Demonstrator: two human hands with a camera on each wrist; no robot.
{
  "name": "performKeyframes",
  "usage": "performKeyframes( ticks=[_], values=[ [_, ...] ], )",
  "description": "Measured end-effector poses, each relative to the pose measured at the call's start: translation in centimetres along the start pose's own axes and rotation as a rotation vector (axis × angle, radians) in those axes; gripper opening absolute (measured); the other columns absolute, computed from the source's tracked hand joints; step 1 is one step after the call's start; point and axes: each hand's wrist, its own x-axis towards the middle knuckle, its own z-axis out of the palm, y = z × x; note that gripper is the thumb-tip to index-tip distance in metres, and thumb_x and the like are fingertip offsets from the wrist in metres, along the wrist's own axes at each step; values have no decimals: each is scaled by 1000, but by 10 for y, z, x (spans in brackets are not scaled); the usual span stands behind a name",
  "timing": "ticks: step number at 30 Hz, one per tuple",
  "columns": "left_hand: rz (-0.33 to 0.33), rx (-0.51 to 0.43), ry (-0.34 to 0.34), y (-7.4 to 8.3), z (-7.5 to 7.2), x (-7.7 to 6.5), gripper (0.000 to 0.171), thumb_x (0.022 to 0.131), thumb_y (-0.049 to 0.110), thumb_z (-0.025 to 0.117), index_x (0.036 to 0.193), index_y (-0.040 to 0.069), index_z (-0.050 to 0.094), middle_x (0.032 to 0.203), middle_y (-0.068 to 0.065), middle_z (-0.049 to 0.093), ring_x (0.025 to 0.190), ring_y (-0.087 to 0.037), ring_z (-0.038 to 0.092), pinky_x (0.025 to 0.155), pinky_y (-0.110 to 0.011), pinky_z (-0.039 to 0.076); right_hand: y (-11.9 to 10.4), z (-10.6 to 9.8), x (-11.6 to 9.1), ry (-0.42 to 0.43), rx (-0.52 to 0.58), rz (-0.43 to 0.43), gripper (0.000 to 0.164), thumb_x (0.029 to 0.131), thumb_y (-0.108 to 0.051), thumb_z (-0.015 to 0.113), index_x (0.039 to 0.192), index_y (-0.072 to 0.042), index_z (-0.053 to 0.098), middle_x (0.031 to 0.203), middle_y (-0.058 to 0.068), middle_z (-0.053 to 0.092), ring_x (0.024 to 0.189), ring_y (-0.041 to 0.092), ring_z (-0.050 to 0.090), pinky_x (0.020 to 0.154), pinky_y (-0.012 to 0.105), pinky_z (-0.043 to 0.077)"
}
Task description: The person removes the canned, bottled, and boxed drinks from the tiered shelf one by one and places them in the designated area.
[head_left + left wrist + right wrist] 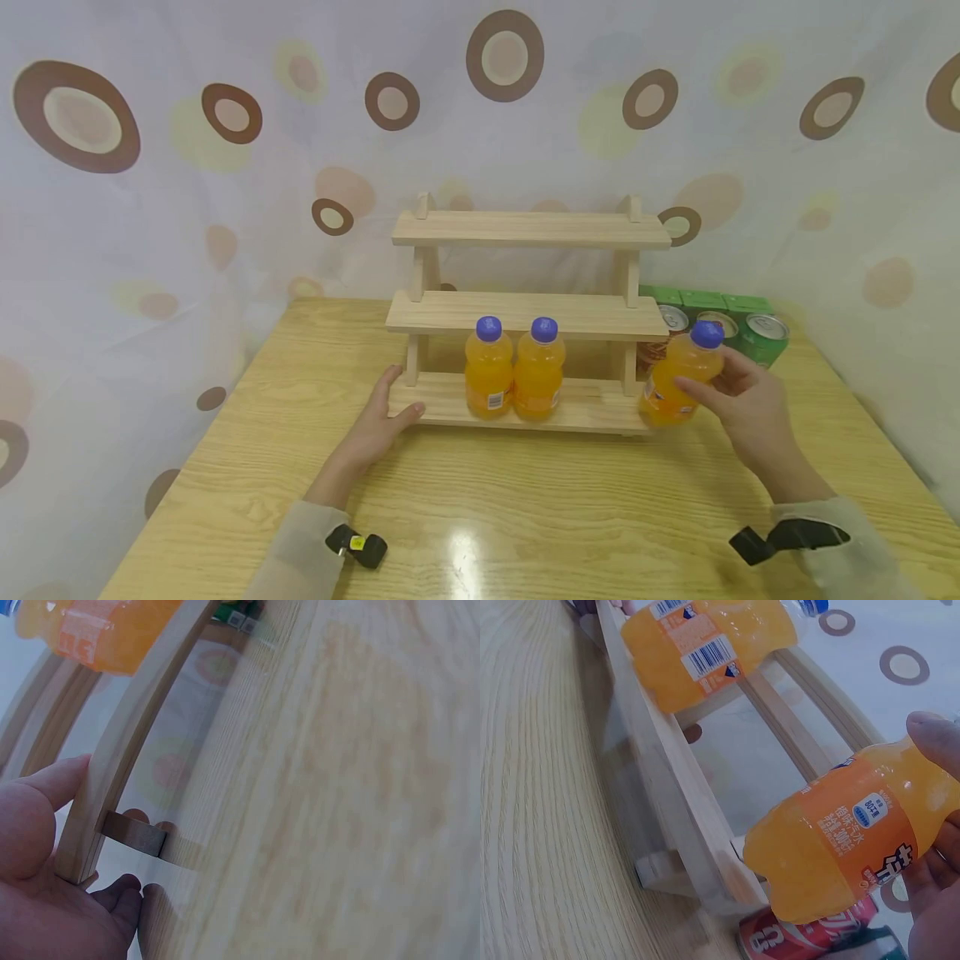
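A three-tier wooden display shelf (525,312) stands on the table. My left hand (375,421) grips the left end of its lowest board, thumb above and fingers below, as the left wrist view shows. Two orange soda bottles (489,371) with blue caps stand side by side on that lowest tier. My right hand (753,408) holds a third orange soda bottle (840,832) around its upper part, tilted, at the right end of the lowest board. Its base appears just above the board in the right wrist view.
Behind the held bottle, to the right of the shelf, stand several drink cans, one of them a green can (763,337) and one a red can (802,934). Green boxes (701,300) sit behind them. A patterned cloth (225,192) hangs behind the wooden table (525,508).
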Motion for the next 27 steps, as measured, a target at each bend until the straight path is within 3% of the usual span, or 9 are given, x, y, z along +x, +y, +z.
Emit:
performKeyframes(
  ticks=[7,16,27],
  values=[
    [-2,3,0,1,0,-1,77,103,23,56,158,9,3,163,-15,-9,148,-37,-11,114,-64,1,5,-13,-2,29,72,7,51,89,-8,74,137,-4,57,119,-15,66,104,-4,62,84,11,47],
    [-9,6,3,0,0,0,78,102,24,56,158,9,4,164,-14,-8,148,-36,-11,114,-63,1,11,-22,-2,43,243,-28,49,87,2,73,134,1,57,121,-8,66,106,-1,63,85,12,48],
    [-9,4,6,-2,0,1,77,102,23,57,158,11,5,164,-14,-8,148,-36,-11,114,-63,1,24,-19,3,59,266,0,50,86,0,74,134,0,58,118,-11,67,105,-2,63,84,12,48]
  ],
)
